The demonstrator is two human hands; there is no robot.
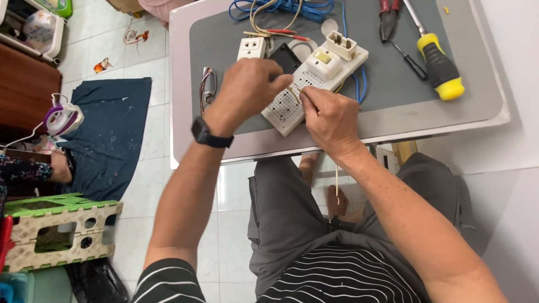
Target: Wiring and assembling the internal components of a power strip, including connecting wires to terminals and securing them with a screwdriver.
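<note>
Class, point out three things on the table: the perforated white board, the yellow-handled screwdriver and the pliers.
perforated white board (283,109), head view, on its bare holed lower end.
yellow-handled screwdriver (441,67), head view, on the black and yellow grip.
pliers (387,19), head view, on the dark jaws.

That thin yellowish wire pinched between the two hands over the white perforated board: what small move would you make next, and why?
Probably draw the wire a little further through the perforated board. Both the left hand and the right hand pinch it right at the board's surface, and a loose length of it hangs below the table edge, so slack seems left. Whether it passes through a hole cannot be told.
</note>
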